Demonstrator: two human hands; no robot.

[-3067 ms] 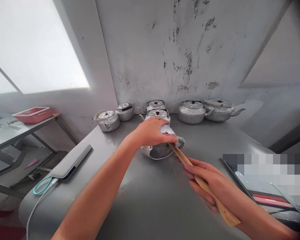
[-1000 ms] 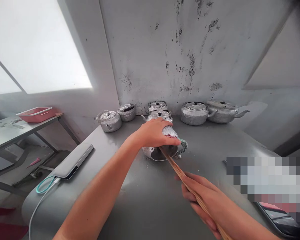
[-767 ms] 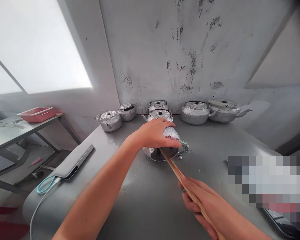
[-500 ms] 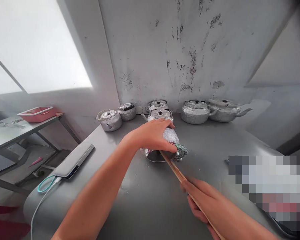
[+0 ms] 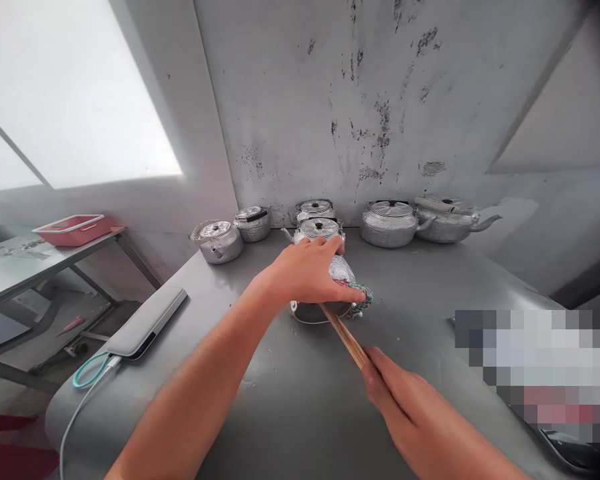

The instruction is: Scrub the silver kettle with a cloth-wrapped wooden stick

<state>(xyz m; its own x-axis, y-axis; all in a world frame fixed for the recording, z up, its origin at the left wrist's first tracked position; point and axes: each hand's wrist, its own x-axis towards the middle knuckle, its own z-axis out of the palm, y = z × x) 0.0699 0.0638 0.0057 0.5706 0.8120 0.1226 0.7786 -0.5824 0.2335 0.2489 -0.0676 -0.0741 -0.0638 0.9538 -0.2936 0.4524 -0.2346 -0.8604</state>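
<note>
My left hand (image 5: 307, 270) is spread over a small silver metal kettle (image 5: 342, 269) tipped on its side, its dark opening facing me. The fingers hold the kettle's top while the thumb presses near the rim on a bunched green-and-white patterned cloth (image 5: 363, 303). Lower right, my right hand (image 5: 397, 393) is closed round a wooden stick (image 5: 347, 340). The far end of the stick reaches into the kettle's mouth, where its tip is hidden. A thin wire handle hangs below the opening. Directly behind stands another silver kettle (image 5: 318, 228).
Several silver kettles line the wall, including a left one (image 5: 220, 243) and a long-spouted one (image 5: 447, 223). A grey power bank (image 5: 153, 320) with a cable lies at the table's left. A pink basket (image 5: 73, 231) sits on a side table. A blurred-out patch covers the right.
My right hand has shifted slightly left and up along the wooden stick, turning its back toward me. My left thumb reaches further right over the cloth. The kettle stays in place.
</note>
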